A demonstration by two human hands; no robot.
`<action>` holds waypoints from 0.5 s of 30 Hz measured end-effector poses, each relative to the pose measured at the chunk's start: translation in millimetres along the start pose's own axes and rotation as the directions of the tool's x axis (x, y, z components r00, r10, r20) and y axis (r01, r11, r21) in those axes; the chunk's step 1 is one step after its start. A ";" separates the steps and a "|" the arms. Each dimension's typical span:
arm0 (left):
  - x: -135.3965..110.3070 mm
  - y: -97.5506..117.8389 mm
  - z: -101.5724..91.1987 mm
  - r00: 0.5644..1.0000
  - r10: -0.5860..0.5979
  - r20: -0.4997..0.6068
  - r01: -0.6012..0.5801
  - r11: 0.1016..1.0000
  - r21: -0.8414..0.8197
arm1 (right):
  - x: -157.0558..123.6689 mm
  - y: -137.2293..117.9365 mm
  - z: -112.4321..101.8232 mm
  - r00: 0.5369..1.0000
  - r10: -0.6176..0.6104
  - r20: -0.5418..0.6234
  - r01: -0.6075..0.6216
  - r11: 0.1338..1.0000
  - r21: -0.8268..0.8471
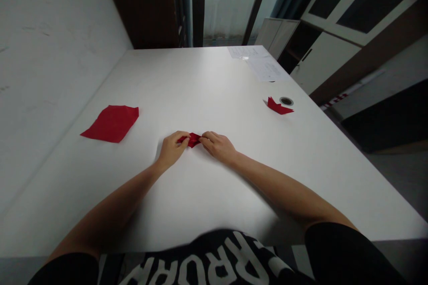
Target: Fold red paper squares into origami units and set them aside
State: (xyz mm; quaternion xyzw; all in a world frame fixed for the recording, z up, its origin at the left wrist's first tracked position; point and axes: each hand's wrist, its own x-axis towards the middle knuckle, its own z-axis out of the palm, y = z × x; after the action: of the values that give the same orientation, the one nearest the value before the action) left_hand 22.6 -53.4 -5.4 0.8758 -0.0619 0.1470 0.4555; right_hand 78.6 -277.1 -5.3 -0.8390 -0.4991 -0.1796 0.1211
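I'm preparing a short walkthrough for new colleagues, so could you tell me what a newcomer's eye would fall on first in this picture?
The eye goes first to the small folded red paper pinched between the left hand and right hand, mid-table on the white table. A flat red sheet stands out to the left, and a pointed folded red piece lies to the right, beside a round cable grommet.

The person wore a black short-sleeved top (200,242), at the bottom centre of the frame, printed with large white block letters (244,262) across the chest. Its 2 sleeves (341,249) filled the lower corners; the arms (284,191), left hand (172,149) and right hand (217,147) were bare.
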 end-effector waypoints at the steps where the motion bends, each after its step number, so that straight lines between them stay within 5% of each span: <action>1: 0.3 -0.4 -0.1 1.000 0.009 0.001 -0.009 1.000 0.025 | -0.1 0.2 -0.1 1.000 0.001 -0.006 -0.001 1.000 -0.001; 15: 2.6 -0.6 -1.5 0.994 0.105 0.016 -0.106 0.993 0.048 | -1.1 1.2 1.9 0.999 0.021 0.032 -0.026 0.985 0.172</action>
State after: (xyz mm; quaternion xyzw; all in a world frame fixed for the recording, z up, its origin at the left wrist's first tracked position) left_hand 24.9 -51.8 -4.3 0.8832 -0.1073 0.1666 0.4252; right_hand 79.5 -277.8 -7.6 -0.8338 -0.5046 -0.1219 0.1877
